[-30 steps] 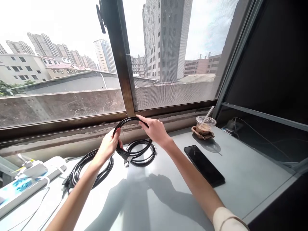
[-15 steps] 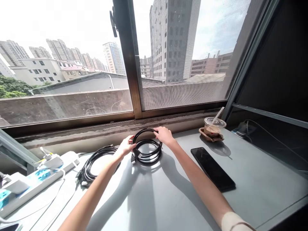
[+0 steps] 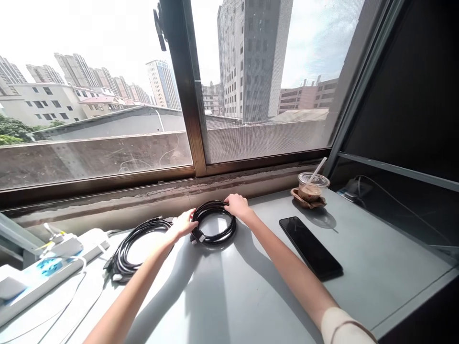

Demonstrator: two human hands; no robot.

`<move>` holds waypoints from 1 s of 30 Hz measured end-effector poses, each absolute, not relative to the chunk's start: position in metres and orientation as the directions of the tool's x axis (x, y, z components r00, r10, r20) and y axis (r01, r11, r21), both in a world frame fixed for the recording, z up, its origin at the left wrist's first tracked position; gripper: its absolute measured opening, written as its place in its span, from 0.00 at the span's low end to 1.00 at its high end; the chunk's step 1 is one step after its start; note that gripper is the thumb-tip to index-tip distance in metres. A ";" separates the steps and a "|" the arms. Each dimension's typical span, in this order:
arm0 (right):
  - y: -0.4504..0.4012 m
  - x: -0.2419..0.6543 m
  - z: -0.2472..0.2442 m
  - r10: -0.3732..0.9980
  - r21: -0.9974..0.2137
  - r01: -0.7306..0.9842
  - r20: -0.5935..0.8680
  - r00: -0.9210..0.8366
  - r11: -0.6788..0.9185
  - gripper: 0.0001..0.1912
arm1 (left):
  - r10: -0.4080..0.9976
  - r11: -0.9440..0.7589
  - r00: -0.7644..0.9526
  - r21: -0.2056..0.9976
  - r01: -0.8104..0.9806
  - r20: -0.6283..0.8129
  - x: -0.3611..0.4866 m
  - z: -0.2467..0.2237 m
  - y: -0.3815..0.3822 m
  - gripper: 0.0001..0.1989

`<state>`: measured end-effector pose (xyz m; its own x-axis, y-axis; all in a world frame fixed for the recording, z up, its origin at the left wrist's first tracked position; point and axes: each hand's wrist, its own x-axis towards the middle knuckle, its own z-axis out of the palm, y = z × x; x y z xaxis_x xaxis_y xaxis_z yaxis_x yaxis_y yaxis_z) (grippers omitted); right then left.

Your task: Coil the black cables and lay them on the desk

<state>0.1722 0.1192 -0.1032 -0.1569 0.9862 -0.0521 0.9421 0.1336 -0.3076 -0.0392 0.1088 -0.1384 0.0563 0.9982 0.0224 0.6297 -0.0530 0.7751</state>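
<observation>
A coiled black cable (image 3: 229,232) rests on the grey table near the window sill, its loops gathered into a ring. Light-tipped connectors show at the ring's front left. My left hand (image 3: 184,223) grips the left side of the coil, thumb in front and fingers behind. On the upper right side, my right hand (image 3: 236,205) is closed around the loops, its fingertips partly hidden by the cable. Left of my left hand lies a second coiled black cable (image 3: 124,253), partly covered by my left forearm.
A white power strip (image 3: 21,298) with plugs and thin white cords lies at left. Right of my right arm is a black phone (image 3: 310,246). Behind it an iced drink cup (image 3: 312,186) with a straw stands in a cardboard holder. The window frame (image 3: 193,138) rises behind the table (image 3: 261,301).
The loop that was raised above the rest of the coil is now lowered onto it, making one tighter ring. Both hands came down slightly with it. The view has shifted a little.
</observation>
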 end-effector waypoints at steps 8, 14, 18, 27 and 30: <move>0.119 0.170 -0.100 0.987 -0.293 0.951 -0.089 -0.131 0.100 0.16 | 0.984 -0.168 0.091 0.655 0.737 0.151 -0.038 -0.142 0.114 0.24; 0.115 0.167 -0.093 0.990 -0.287 0.956 -0.108 -0.087 0.053 0.16 | 0.953 -0.298 0.296 0.328 0.897 0.059 -0.018 -0.141 0.095 0.33; 0.112 0.165 -0.091 0.990 -0.305 0.951 -0.116 -0.083 0.044 0.15 | 0.964 -0.263 0.266 0.267 0.927 0.029 -0.009 -0.147 0.086 0.32; 0.092 0.179 -0.057 0.994 -0.450 0.887 0.039 -0.099 0.106 0.15 | 0.982 -0.190 0.185 0.198 0.962 0.043 -0.012 -0.112 0.084 0.30; 0.079 0.189 -0.038 0.991 -0.500 0.857 0.112 -0.079 0.125 0.14 | 0.995 -0.095 0.090 0.168 0.981 0.033 -0.032 -0.093 0.089 0.27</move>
<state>0.1893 0.0792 -0.0378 -0.0791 0.9906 0.1118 0.8571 0.1248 -0.4997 -0.0316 0.0892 -0.0933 0.0902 0.9954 0.0331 0.9813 -0.0945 0.1678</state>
